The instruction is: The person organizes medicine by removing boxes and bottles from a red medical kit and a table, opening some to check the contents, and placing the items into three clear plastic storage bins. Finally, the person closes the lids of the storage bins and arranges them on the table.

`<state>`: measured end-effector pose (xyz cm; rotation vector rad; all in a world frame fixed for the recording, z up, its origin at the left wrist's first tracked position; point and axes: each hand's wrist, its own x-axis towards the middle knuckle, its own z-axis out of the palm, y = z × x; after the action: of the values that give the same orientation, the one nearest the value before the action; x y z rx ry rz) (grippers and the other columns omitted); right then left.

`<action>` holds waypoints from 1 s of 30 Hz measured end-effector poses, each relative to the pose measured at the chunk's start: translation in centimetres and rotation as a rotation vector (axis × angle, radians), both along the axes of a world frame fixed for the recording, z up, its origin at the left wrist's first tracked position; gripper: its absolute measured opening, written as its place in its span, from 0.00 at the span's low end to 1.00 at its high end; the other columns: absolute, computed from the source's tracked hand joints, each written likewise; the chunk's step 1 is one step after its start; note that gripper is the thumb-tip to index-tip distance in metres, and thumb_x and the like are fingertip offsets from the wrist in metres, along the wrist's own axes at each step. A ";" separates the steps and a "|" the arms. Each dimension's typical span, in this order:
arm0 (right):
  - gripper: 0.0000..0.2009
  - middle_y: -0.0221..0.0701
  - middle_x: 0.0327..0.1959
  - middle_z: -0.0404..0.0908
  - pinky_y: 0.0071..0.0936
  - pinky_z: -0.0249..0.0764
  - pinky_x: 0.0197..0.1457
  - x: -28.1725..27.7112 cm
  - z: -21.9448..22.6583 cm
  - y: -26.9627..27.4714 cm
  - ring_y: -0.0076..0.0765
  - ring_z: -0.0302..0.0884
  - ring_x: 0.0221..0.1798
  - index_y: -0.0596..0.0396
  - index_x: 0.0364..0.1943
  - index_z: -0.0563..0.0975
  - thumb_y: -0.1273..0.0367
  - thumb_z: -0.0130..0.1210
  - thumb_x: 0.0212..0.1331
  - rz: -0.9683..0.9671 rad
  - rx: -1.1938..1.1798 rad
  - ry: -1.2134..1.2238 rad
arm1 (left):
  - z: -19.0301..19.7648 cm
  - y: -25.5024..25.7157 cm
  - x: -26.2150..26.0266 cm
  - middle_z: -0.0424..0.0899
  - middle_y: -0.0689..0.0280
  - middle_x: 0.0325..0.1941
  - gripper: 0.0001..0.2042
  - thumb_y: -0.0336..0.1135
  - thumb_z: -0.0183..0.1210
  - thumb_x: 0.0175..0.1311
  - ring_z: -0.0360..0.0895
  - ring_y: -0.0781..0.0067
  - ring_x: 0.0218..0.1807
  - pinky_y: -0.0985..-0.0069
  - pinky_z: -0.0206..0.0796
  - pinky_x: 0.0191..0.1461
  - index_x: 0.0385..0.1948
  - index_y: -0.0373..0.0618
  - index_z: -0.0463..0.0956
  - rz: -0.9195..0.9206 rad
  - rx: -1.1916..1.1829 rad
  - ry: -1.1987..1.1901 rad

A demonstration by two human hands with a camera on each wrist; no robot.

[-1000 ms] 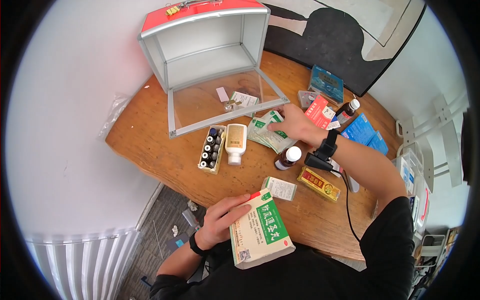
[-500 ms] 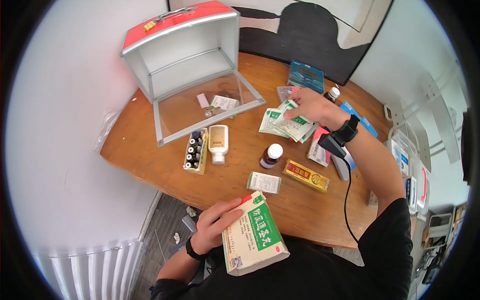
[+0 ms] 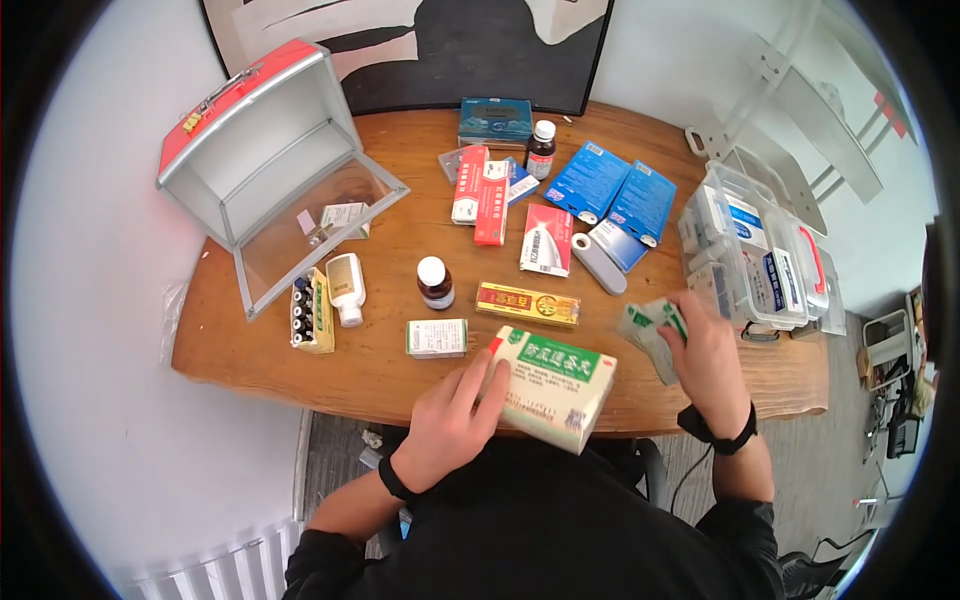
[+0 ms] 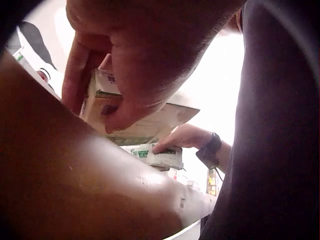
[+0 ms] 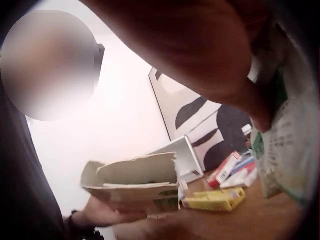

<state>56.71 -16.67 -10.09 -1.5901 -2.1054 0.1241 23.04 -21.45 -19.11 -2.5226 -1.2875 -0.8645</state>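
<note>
My left hand (image 3: 450, 425) grips a cream and green medicine box (image 3: 552, 388) at the table's front edge, fingers over its top face and thumb underneath. In the right wrist view the end flap of this medicine box (image 5: 137, 172) stands open. My right hand (image 3: 712, 365) pinches a few green and white sachets (image 3: 650, 338) just right of the box, over the table. Beyond the box lie a yellow carton (image 3: 528, 303) and a small white and green box (image 3: 437, 339). A brown bottle (image 3: 435, 287) with a white cap stands behind them.
On the left, a red-topped metal-framed case (image 3: 290, 150) has its clear door down. A carton of vials (image 3: 313, 312) and a white bottle (image 3: 346, 288) are in front. Blue packets (image 3: 612, 190) and red boxes (image 3: 482, 195) lie behind; a clear plastic bin (image 3: 755, 260) stands right.
My right hand has brought the sachets from the middle of the table to the front right, near the medicine box. The left hand has turned that box. The head view has swung right.
</note>
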 end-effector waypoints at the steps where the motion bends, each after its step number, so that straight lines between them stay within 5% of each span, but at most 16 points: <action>1: 0.17 0.48 0.43 0.84 0.52 0.79 0.49 0.7 -1.2 -0.6 0.63 0.84 0.48 0.60 0.54 0.77 0.77 0.68 0.61 0.001 0.014 -0.045 | 0.2 0.1 0.5 0.83 0.49 0.65 0.30 0.29 0.71 0.53 0.89 0.57 0.50 0.68 0.85 0.45 0.63 0.38 0.82 0.034 -0.002 0.073; 6: 0.16 0.43 0.42 0.81 0.49 0.80 0.50 2.6 -5.7 -2.0 0.56 0.83 0.49 0.57 0.54 0.78 0.76 0.67 0.62 0.002 0.009 -0.091 | 0.7 0.3 1.8 0.80 0.48 0.66 0.32 0.34 0.76 0.55 0.88 0.52 0.54 0.62 0.85 0.53 0.64 0.36 0.79 -0.004 -0.085 0.153; 9: 0.16 0.42 0.42 0.81 0.49 0.80 0.49 2.3 -5.9 -2.1 0.56 0.83 0.49 0.57 0.53 0.78 0.74 0.67 0.64 0.106 -0.017 -0.014 | 1.5 0.1 2.0 0.77 0.47 0.70 0.44 0.53 0.86 0.46 0.83 0.45 0.64 0.58 0.82 0.61 0.63 0.34 0.78 -0.056 -0.258 0.044; 14: 0.16 0.45 0.43 0.82 0.53 0.81 0.47 2.9 -6.6 -1.7 0.61 0.84 0.44 0.57 0.54 0.78 0.73 0.69 0.65 0.096 -0.180 0.072 | 4.6 1.2 2.7 0.70 0.46 0.77 0.50 0.54 0.86 0.41 0.82 0.47 0.61 0.56 0.81 0.61 0.67 0.34 0.76 -0.084 -0.414 0.132; 16: 0.15 0.46 0.43 0.83 0.52 0.81 0.47 3.8 -6.7 -0.9 0.62 0.84 0.44 0.58 0.52 0.79 0.73 0.69 0.64 0.104 -0.187 0.149 | 5.5 1.9 3.1 0.67 0.48 0.82 0.54 0.53 0.87 0.40 0.78 0.41 0.71 0.54 0.78 0.69 0.73 0.38 0.71 -0.081 -0.555 0.174; 20: 0.13 0.50 0.43 0.87 0.46 0.81 0.47 4.9 -4.9 -0.5 0.64 0.85 0.45 0.62 0.49 0.82 0.72 0.70 0.65 0.039 -0.359 0.419 | 5.2 3.0 3.5 0.67 0.49 0.81 0.57 0.48 0.88 0.39 0.77 0.40 0.72 0.53 0.76 0.72 0.77 0.39 0.67 -0.074 -0.604 0.210; 24: 0.16 0.40 0.41 0.89 0.35 0.81 0.48 6.7 -4.2 -1.0 0.35 0.88 0.44 0.62 0.53 0.84 0.70 0.74 0.65 -0.027 -0.622 0.566 | 4.6 3.7 3.8 0.68 0.51 0.76 0.57 0.40 0.89 0.39 0.76 0.43 0.72 0.56 0.78 0.71 0.78 0.40 0.66 -0.061 -0.693 -0.049; 27: 0.16 0.34 0.41 0.89 0.32 0.81 0.49 7.4 -3.5 -2.3 0.24 0.85 0.45 0.61 0.53 0.84 0.69 0.75 0.65 -0.021 -0.665 0.823 | 3.8 3.8 4.0 0.67 0.52 0.76 0.59 0.37 0.89 0.38 0.75 0.48 0.73 0.57 0.80 0.70 0.80 0.42 0.64 -0.048 -0.769 -0.262; 30: 0.16 0.32 0.42 0.89 0.31 0.82 0.50 7.8 0.0 -2.7 0.22 0.85 0.45 0.60 0.54 0.84 0.69 0.75 0.66 0.106 -0.725 0.785 | 2.0 3.5 4.2 0.64 0.55 0.78 0.62 0.36 0.91 0.35 0.74 0.54 0.74 0.58 0.83 0.69 0.81 0.43 0.62 -0.031 -0.826 -0.403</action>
<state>64.48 -19.37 -10.07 -1.4103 -1.5543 1.4255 27.27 -17.92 -17.14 -3.0601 -2.0864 -1.0430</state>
